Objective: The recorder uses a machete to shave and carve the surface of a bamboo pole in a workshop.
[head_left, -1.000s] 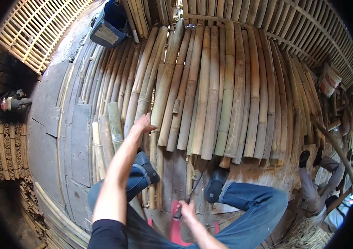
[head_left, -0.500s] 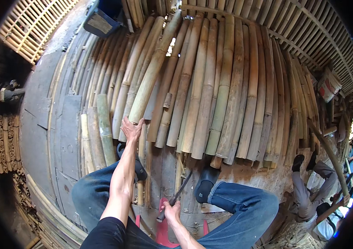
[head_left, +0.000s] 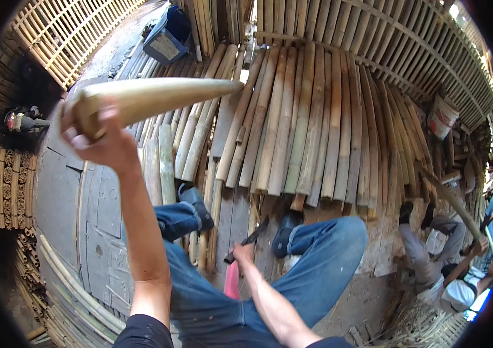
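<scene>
My left hand [head_left: 98, 136] is closed around the near end of a thick pale bamboo pole [head_left: 159, 100], raised off the floor on the left. The pole's narrower-looking far end points right, over the other poles; it is slightly blurred. Low between my knees, my right hand [head_left: 243, 253] grips a dark-handled knife [head_left: 253, 235] whose blade points up and to the right. Ahead of my feet lies a wide row of brown and greenish bamboo poles [head_left: 284, 127], side by side. Part of a pink stool [head_left: 232, 282] shows beneath me.
A blue bin [head_left: 168, 42] stands at the far left, and stacked bamboo bundles [head_left: 7, 185] are at the left edge. Slatted bamboo walls rise behind. On the right sits another person [head_left: 441, 255] holding a long pole [head_left: 452, 200]. A white bucket [head_left: 443, 118] is beyond.
My left hand has lifted the bamboo pole from the row and swung it up to the left, nearly level. The knife stays in my right hand. My view has shifted slightly.
</scene>
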`<state>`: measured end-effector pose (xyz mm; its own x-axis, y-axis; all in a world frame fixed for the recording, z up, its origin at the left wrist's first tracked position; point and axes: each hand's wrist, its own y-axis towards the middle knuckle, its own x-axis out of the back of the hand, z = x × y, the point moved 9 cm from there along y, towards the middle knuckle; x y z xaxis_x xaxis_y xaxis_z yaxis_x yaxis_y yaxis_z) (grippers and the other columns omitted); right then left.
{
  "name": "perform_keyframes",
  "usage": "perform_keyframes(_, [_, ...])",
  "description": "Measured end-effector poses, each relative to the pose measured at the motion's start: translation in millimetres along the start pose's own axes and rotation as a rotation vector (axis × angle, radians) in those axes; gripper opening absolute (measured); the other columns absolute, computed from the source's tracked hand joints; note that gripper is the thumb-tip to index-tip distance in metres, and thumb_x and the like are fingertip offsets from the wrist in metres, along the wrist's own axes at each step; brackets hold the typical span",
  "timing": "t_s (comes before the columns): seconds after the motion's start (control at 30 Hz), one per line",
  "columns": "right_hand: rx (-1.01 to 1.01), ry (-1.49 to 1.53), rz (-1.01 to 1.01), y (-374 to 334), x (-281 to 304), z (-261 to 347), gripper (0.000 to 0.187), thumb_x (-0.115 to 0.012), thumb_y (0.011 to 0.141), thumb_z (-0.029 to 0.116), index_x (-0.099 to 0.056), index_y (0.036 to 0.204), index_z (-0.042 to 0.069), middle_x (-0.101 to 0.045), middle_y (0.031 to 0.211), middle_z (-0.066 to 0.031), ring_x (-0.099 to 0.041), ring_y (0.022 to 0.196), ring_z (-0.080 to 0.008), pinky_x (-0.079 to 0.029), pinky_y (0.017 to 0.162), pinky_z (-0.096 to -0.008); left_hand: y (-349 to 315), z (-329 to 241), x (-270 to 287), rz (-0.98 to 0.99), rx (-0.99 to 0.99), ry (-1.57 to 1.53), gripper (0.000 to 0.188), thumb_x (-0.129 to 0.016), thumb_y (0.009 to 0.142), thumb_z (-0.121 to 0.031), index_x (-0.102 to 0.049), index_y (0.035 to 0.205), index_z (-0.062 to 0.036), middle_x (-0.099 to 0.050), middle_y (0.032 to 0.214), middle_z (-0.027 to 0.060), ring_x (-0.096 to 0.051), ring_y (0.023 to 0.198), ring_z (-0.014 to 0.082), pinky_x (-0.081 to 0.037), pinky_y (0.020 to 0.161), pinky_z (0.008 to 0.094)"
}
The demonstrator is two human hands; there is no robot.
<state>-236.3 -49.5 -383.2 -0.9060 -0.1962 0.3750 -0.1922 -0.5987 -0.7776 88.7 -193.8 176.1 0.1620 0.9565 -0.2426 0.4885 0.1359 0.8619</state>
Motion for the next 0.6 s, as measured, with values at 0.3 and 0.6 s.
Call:
perform_keyframes(0.3, [0.055, -0.257, -0.005, 17.1, 7.6, -23.2, 0.021, -0.067, 0.075, 0.019, -0.070, 0.069, -0.001, -0.070, 0.070, -0.0132, -0.071, 0.068, -0.0255, -0.054, 0.063, -0.0404, 39.0, -66.6, 104.8, 0.200, 0.150, -0.272, 0.077, -0.075, 0.072, -0.018, -0.036, 0.134, 0.0074, -0.060, 0.109, 0.0274, -0.067, 0.097, 0.0385, -0.061, 0.083, 0.0501])
perform_keyframes(0.6, [-0.052, -0.012, 0.071, -26.0, 59.7, 21.9, 0.014, -0.070, 0.071, 0.010, -0.070, 0.067, -0.004, -0.068, 0.067, -0.0145, -0.065, 0.061, -0.0227, -0.051, 0.057, -0.0353, 116.2, -106.8, 236.0, 0.045, 0.345, -0.266, 0.067, -0.065, 0.080, -0.032, -0.049, 0.129, 0.0103, -0.061, 0.114, 0.0270, -0.063, 0.103, 0.0355, -0.055, 0.086, 0.0443])
